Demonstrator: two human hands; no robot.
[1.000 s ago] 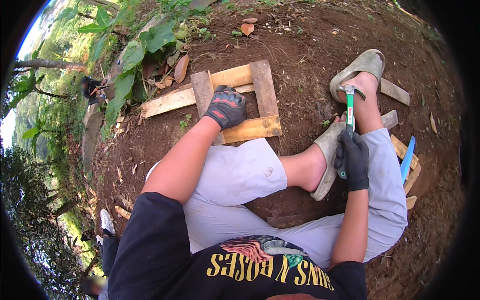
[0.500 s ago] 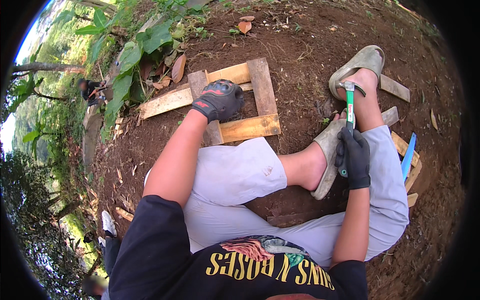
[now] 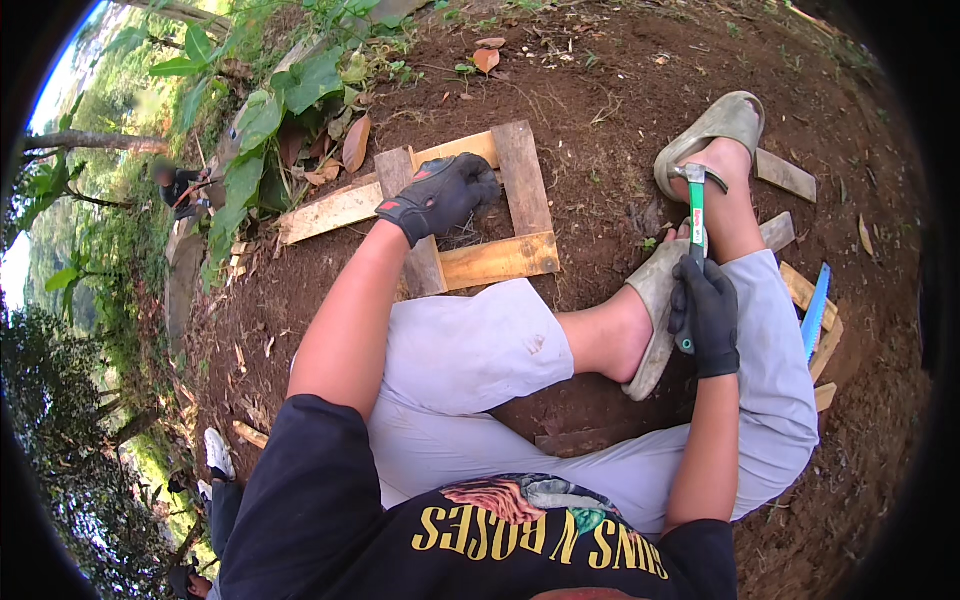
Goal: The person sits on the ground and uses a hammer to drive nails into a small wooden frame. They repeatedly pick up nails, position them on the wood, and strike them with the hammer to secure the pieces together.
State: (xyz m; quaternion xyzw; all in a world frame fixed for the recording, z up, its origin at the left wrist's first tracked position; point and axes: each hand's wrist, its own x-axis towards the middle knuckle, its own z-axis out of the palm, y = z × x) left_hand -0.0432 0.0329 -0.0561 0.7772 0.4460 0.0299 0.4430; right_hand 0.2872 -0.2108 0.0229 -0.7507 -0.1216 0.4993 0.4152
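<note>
A rectangular wooden frame [image 3: 527, 180] of short planks lies on the soil in front of me. Over its left side and opening is my left hand [image 3: 450, 197], in a black glove with red marks, its fingers curled together. What they hold, if anything, is hidden. Below those fingers, inside the frame, a small heap of thin dark pieces [image 3: 460, 237], perhaps nails, rests on the ground. My right hand [image 3: 708, 315], also black-gloved, grips a hammer [image 3: 697, 215] by its green and dark handle, head up, beside my sandalled feet.
A longer plank [image 3: 330, 211] reaches left from the frame. To the right lie loose wood pieces [image 3: 787, 177] and a handsaw with a blue blade [image 3: 816, 312]. Leafy plants [image 3: 262, 120] border the left. Other people [image 3: 182, 188] are at the far left and lower left.
My left hand has shifted slightly right and turned, with its fingers over the frame's opening, uncovering more of the dark heap. My right hand and the hammer have barely moved.
</note>
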